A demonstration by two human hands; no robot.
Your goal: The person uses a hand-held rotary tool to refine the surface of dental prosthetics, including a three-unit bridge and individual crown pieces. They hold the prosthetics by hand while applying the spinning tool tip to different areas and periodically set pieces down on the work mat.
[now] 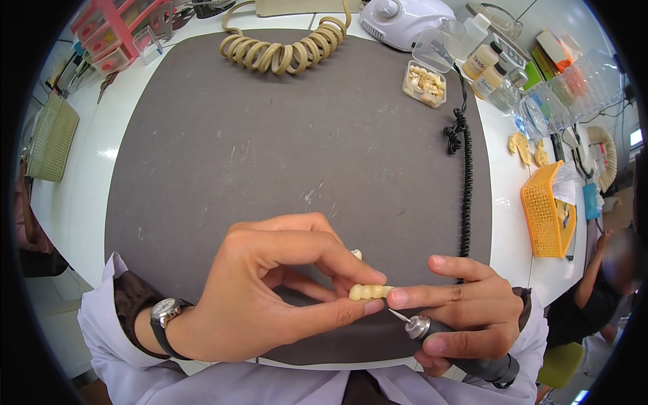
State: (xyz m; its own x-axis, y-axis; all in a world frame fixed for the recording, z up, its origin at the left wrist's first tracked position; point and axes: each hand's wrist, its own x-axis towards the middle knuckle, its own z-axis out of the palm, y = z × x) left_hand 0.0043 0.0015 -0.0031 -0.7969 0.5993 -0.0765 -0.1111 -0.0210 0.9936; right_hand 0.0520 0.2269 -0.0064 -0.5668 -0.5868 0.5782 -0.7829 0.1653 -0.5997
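Between the thumb and fingers of my left hand (283, 277) is a small cream dental bridge (368, 291), a row of joined tooth shapes. The index fingertip of my right hand (466, 307) meets the right end of the bridge. That same hand wraps its lower fingers round a dark dental handpiece (472, 361), whose thin pointed bur sticks out up and left, just below the bridge. Whether the bur touches the bridge, I cannot tell. Behind my left fingers a small whitish piece (356, 254) partly shows.
A grey mat (270, 148) covers the white table. At the far side lie a coiled beige hose (287, 50) and an open clear box of tooth pieces (425, 84). A black coiled cord (466, 182) runs along the right. Bottles (482, 61) and an orange basket (547, 212) stand beyond it.
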